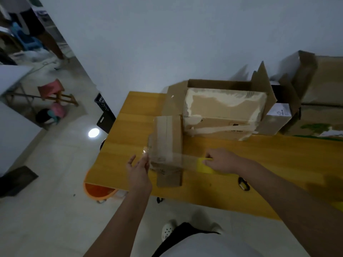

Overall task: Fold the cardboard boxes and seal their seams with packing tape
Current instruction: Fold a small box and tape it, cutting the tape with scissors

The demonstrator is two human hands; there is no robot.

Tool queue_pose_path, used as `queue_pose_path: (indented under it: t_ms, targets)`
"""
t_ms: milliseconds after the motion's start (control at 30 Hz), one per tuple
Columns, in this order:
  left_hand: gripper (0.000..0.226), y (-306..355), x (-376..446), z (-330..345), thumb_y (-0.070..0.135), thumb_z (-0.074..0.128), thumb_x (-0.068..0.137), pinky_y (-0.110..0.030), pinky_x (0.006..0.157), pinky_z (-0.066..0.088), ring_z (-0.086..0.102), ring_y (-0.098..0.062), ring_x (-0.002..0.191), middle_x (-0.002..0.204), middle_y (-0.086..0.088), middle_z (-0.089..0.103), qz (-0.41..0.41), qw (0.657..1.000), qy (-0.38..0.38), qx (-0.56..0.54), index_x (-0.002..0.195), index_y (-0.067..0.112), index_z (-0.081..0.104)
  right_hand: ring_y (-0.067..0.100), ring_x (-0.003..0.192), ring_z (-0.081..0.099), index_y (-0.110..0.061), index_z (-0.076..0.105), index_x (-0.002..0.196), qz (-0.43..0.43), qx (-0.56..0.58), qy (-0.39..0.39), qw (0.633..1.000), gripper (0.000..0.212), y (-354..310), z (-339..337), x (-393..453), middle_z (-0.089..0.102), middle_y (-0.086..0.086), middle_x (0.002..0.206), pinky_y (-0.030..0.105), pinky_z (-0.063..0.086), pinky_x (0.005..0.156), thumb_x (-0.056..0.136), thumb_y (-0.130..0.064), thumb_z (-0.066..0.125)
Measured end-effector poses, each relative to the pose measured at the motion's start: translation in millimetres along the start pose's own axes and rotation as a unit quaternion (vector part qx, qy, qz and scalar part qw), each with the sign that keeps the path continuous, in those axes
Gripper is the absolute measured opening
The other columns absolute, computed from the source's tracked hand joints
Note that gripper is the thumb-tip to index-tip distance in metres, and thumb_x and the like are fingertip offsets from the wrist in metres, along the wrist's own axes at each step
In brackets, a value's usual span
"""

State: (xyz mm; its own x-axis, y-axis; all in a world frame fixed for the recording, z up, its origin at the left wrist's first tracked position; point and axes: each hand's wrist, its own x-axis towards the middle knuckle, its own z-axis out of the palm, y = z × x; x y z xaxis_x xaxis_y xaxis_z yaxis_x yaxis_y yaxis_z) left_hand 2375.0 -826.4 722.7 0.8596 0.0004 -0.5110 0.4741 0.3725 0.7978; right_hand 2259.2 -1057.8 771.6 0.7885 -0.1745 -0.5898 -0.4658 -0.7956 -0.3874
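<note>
A small folded cardboard box [169, 145] lies on the wooden table [259, 173], near its left end. A strip of clear packing tape [167, 156] stretches across the box's near part. My left hand [139, 171] pinches the free end of the strip at the box's left side, with its other fingers spread. My right hand [220, 160] grips the yellow tape roll [203, 166] just right of the box, low over the table.
A larger open box [222, 108] with torn tape stands behind the small one, more boxes [319, 93] at the right. A small black and orange tool [243, 183] lies on the table. An orange bucket [98, 191] and a black crate [104, 114] stand on the floor.
</note>
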Motion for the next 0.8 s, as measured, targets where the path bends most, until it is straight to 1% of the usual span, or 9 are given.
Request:
queue_pose_path:
  t_ms: [67,100,200,300,367,500,667,733,800]
  targets:
    - [0.052,-4,1,-6,0.009,0.071,0.088,-0.019,0.069,0.051,0.065,-0.013,0.089,0.111,-0.010,0.065,-0.012,1.000,0.023,-0.013,0.131,0.022,0.044,0.033,0.095,0.055,-0.009,0.047,0.127,0.003,-0.014,0.000,1.000,0.035,-6,5,11,0.056,0.018,0.118,0.045,0.047,0.083,0.105,-0.035,0.040]
    - [0.055,-5,3,-8,0.009,0.071,0.088,-0.019,0.070,0.050,0.065,-0.014,0.092,0.114,-0.011,0.064,-0.017,0.999,0.036,-0.016,0.133,0.022,0.043,0.034,0.100,0.055,-0.008,0.048,0.126,0.006,-0.021,0.008,1.000,0.036,-8,7,17,0.056,0.018,0.121,0.047,0.047,0.086,0.104,-0.035,0.040]
    - [0.057,-9,8,-12,0.007,0.072,0.087,-0.022,0.076,0.049,0.063,-0.018,0.099,0.118,-0.014,0.064,-0.023,0.997,0.069,-0.017,0.132,0.025,0.042,0.027,0.084,0.049,-0.009,0.051,0.121,0.009,-0.050,0.030,0.998,0.038,-13,9,30,0.057,0.016,0.114,0.040,0.042,0.075,0.102,-0.040,0.041]
    - [0.055,-12,13,-13,0.007,0.071,0.089,-0.022,0.073,0.049,0.064,-0.020,0.098,0.118,-0.016,0.064,-0.012,0.995,0.100,-0.012,0.132,0.023,0.043,0.027,0.094,0.056,-0.009,0.054,0.117,0.003,-0.067,0.050,0.996,0.046,-18,10,38,0.059,0.012,0.109,0.041,0.048,0.081,0.101,-0.050,0.039]
    - [0.053,-14,16,-14,0.007,0.071,0.089,-0.022,0.071,0.049,0.063,-0.020,0.098,0.119,-0.016,0.063,-0.018,0.993,0.113,-0.015,0.131,0.024,0.044,0.026,0.095,0.058,-0.009,0.056,0.115,0.001,-0.073,0.065,0.995,0.052,-21,11,42,0.061,0.011,0.108,0.041,0.050,0.082,0.100,-0.055,0.038]
    - [0.052,-16,21,-18,0.007,0.069,0.090,-0.023,0.074,0.049,0.061,-0.022,0.104,0.123,-0.015,0.061,-0.043,0.992,0.115,-0.031,0.132,0.025,0.042,0.028,0.095,0.061,-0.007,0.061,0.112,0.007,-0.079,0.091,0.993,0.060,-26,15,53,0.064,0.014,0.107,0.042,0.052,0.081,0.097,-0.060,0.038]
    - [0.048,-20,25,-24,0.008,0.067,0.092,-0.026,0.084,0.049,0.060,-0.023,0.108,0.126,-0.015,0.059,-0.059,0.992,0.108,-0.022,0.128,0.027,0.042,0.022,0.083,0.063,-0.011,0.064,0.108,0.027,-0.092,0.109,0.989,0.071,-27,23,65,0.066,0.007,0.097,0.039,0.056,0.072,0.091,-0.072,0.034]
    - [0.051,-21,27,-26,0.010,0.069,0.090,-0.027,0.087,0.049,0.060,-0.022,0.109,0.125,-0.014,0.060,-0.065,0.993,0.099,-0.014,0.130,0.027,0.042,0.022,0.081,0.064,-0.010,0.065,0.106,0.033,-0.099,0.109,0.989,0.076,-27,25,71,0.067,0.008,0.097,0.037,0.054,0.069,0.089,-0.076,0.033]
    - [0.059,-22,28,-26,0.017,0.074,0.087,-0.030,0.091,0.047,0.058,-0.018,0.106,0.122,-0.010,0.058,-0.074,0.994,0.079,0.010,0.133,0.029,0.039,0.021,0.071,0.060,-0.010,0.065,0.096,0.040,-0.116,0.099,0.988,0.077,-26,26,76,0.067,0.008,0.090,0.034,0.050,0.061,0.087,-0.079,0.032]
